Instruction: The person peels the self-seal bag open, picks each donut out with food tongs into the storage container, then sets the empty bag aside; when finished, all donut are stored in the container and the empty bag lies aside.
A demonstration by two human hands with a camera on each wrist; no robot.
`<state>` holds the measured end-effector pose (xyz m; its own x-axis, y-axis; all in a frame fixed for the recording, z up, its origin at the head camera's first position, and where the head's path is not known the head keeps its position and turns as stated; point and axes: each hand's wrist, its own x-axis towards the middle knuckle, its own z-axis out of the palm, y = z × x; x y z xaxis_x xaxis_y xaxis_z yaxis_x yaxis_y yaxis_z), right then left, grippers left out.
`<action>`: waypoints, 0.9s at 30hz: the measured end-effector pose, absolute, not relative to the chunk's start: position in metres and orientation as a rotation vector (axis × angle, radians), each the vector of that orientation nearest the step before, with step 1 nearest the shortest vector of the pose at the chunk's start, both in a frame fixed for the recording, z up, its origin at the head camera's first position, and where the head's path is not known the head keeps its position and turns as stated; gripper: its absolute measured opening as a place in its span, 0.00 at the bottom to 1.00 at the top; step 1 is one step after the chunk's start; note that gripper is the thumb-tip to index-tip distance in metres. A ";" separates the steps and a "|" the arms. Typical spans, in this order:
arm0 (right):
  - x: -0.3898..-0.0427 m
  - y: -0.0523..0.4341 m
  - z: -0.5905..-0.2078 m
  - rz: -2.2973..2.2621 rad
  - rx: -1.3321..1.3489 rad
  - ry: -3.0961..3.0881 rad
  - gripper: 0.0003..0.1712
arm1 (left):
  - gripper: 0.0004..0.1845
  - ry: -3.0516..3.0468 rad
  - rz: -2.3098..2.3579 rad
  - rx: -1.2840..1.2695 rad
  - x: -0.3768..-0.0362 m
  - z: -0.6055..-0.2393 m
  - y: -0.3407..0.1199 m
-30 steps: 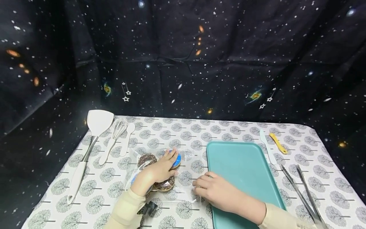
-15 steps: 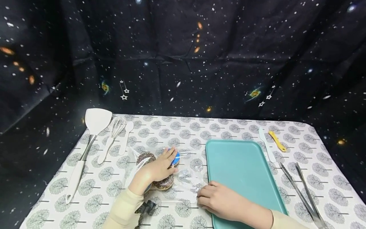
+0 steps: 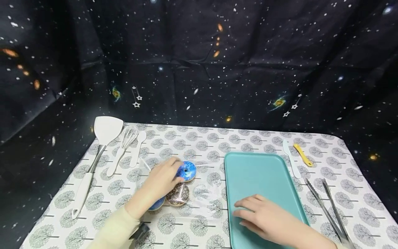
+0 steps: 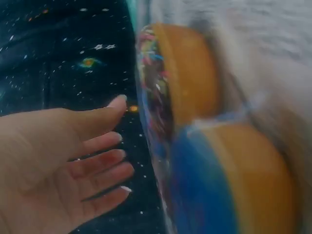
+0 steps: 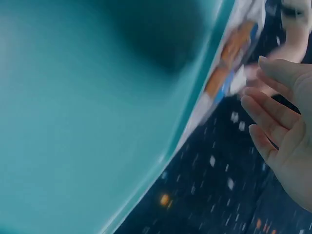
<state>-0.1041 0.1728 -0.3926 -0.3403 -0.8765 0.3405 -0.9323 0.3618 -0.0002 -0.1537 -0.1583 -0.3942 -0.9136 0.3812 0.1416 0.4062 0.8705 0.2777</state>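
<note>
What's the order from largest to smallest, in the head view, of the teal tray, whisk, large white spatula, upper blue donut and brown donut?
Teal tray
Large white spatula
Whisk
Upper blue donut and brown donut: alike, so unranked; left hand partly covers the blue one

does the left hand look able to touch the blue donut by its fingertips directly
Probably not: the clear plastic bag lies between the left hand and that blue donut, though nothing else seems in the way.

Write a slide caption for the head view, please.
Left hand over doughnuts in clear plastic, right hand above a teal tray, utensils on both sides.
</note>
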 end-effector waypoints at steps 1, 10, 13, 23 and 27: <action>-0.103 0.180 -0.393 0.309 1.564 -2.353 0.17 | 0.33 -2.971 -0.427 -0.613 -0.150 -0.395 -0.163; -0.090 0.243 -0.393 0.310 1.222 -2.540 0.21 | 0.29 -2.928 -0.478 -0.640 -0.128 -0.409 -0.194; -0.086 0.254 -0.394 0.267 1.126 -2.615 0.26 | 0.28 -2.931 -0.508 -0.642 -0.125 -0.413 -0.195; -0.077 0.270 -0.405 0.188 0.960 -2.719 0.23 | 0.18 -2.803 -0.403 -0.638 -0.125 -0.426 -0.189; -0.076 0.272 -0.408 0.185 0.941 -2.722 0.23 | 0.10 -2.752 -0.470 -0.538 -0.127 -0.426 -0.187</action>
<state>-0.0765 0.2724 -0.4077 -0.7583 -0.5890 0.2793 -0.6215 0.7826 -0.0369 -0.1266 -0.1870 -0.4258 -0.8857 0.3098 0.3459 0.4070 0.8764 0.2573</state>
